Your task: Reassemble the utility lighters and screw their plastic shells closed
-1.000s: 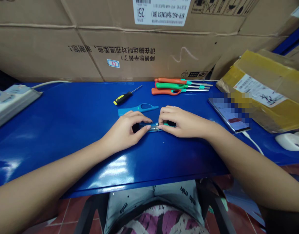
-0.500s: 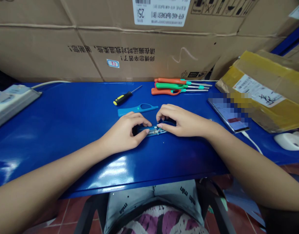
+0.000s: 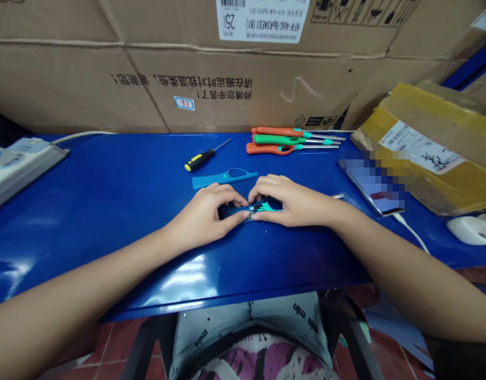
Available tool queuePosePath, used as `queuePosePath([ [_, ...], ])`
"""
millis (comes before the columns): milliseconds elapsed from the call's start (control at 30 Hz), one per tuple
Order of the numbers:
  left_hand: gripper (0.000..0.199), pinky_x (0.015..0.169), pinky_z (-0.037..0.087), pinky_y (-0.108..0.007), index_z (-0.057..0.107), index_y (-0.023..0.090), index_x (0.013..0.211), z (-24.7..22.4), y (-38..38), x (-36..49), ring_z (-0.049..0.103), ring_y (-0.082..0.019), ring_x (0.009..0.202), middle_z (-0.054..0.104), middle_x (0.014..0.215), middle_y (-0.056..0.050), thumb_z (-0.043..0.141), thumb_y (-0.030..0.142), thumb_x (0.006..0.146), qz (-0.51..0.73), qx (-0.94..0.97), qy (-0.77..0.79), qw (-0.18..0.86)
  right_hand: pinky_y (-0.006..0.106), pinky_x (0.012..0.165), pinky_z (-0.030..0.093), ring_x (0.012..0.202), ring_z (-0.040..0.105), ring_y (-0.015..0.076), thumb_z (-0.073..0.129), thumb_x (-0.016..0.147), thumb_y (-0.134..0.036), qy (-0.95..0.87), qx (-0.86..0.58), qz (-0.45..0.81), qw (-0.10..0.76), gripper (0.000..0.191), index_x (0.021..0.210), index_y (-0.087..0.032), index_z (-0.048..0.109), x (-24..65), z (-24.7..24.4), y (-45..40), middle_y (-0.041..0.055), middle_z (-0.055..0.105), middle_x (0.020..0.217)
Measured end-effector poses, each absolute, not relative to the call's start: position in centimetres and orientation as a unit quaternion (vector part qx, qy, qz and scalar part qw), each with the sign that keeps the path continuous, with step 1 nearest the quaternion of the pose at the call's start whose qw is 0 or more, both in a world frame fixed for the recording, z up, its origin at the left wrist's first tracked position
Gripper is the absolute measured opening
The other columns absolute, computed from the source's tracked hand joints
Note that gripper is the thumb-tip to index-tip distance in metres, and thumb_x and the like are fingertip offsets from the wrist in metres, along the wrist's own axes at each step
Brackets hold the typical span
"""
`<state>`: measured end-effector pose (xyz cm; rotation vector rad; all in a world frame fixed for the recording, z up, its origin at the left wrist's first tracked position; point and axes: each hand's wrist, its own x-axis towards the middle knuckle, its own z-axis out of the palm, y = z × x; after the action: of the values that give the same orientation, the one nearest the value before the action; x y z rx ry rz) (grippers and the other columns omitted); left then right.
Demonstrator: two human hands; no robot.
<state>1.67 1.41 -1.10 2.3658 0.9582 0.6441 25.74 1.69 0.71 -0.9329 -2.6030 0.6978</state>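
Observation:
An opened blue stick lighter (image 3: 257, 208) lies on the table between my hands, its inner parts exposed. My left hand (image 3: 207, 214) is closed round its left end, thumb in front and fingers behind. My right hand (image 3: 292, 203) pinches the lighter farther right, beside the turquoise trigger (image 3: 271, 205), and its fingertips almost meet those of the left. The lighter's metal tip (image 3: 338, 196) shows beyond my right wrist. Just behind my hands rests the loose blue half shell (image 3: 215, 180). A black and yellow screwdriver (image 3: 199, 160) lies farther back.
Several orange and green stick lighters (image 3: 276, 139) are piled at the back, before a large cardboard box (image 3: 88, 89). On the right are a phone (image 3: 369, 184) with a white cable and a taped parcel (image 3: 420, 148). A white power strip (image 3: 23, 163) stands at the left.
My right hand has moved slightly left and nearer to me, closing in on the left fingertips. More of the turquoise trigger and the metal tip now shows.

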Motion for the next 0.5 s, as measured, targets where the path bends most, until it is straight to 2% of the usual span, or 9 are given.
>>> queuePosePath([
  [167, 0.02, 0.087, 0.05, -0.037, 0.075, 0.019, 0.1, -1.15, 1.43, 1.75, 0.067, -0.021, 0.094, 0.075, 0.098, -0.004, 0.069, 0.035, 0.09, 0.242, 0.859, 0.358, 0.273, 0.037, 0.094, 0.038, 0.104, 0.059, 0.0231, 0.066, 0.094, -0.037, -0.894, -0.345, 0.249, 0.138, 0.02, 0.106, -0.021, 0.063, 25.31, 0.81, 1.41, 0.0061, 0.068, 0.109],
  [500, 0.019, 0.091, 0.05, -0.038, 0.076, 0.02, 0.102, -0.97, 1.34, 1.68, 0.068, -0.022, 0.097, 0.075, 0.101, -0.004, 0.068, 0.035, 0.092, 0.246, 0.867, 0.345, 0.261, 0.037, 0.096, 0.038, 0.106, 0.06, 0.0223, 0.071, 0.09, -0.04, -0.889, -0.336, 0.275, 0.149, 0.025, 0.103, -0.021, 0.064, 25.63, 0.57, 1.82, 0.0051, 0.068, 0.108],
])
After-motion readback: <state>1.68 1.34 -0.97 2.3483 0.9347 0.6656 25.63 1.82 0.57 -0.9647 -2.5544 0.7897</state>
